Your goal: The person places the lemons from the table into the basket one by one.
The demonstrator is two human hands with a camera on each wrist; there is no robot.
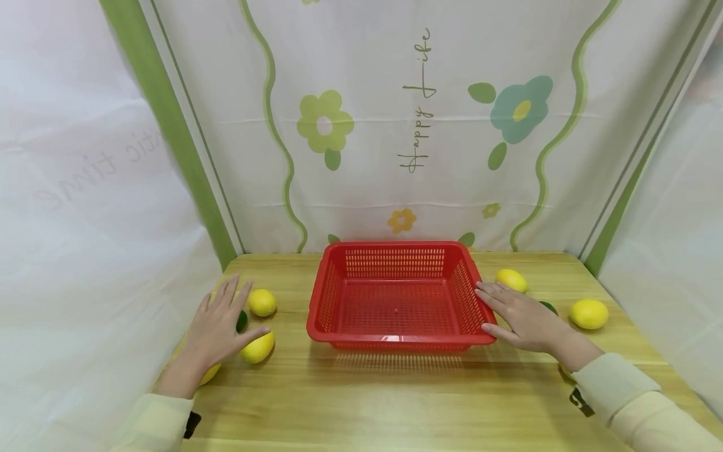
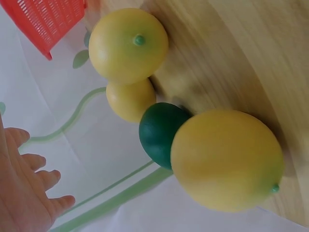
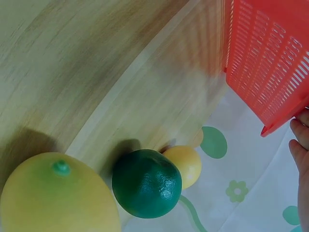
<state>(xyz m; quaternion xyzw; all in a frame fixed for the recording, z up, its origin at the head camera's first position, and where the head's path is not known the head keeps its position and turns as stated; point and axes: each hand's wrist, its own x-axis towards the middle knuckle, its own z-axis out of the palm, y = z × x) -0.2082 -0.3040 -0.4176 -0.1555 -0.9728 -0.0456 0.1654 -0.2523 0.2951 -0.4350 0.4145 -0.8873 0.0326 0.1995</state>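
A: What comes first, nearest to the person?
B: A pale wood-grain table, with a cream fabric sleeve entering from the near left and another cream fabric sleeve from the near right.
A: And the left hand?
B: Fingers straight and spread, thumb stretched out, gripping nothing. It hovers above the fruit on the left: a smooth yellow lemon-shaped fruit partly hidden beneath it, a second yellow fruit by the thumb, a mostly covered dark green round fruit beyond, and a farther yellow fruit.
A: The right hand?
B: Fingers extended rather than curled, fingertips at the right rim of a red plastic basket with slotted walls, thumb near its near right corner.
A: Where does that basket stand?
B: Upright, mid-table, toward the far side, between the two groups of fruit.
A: What lies on the right?
B: Another dark green round fruit, mostly behind the hand from above; a yellow fruit farther right; and, farther off, a yellow fruit beside the basket.
A: Beyond everything?
B: A white flower-printed curtain.
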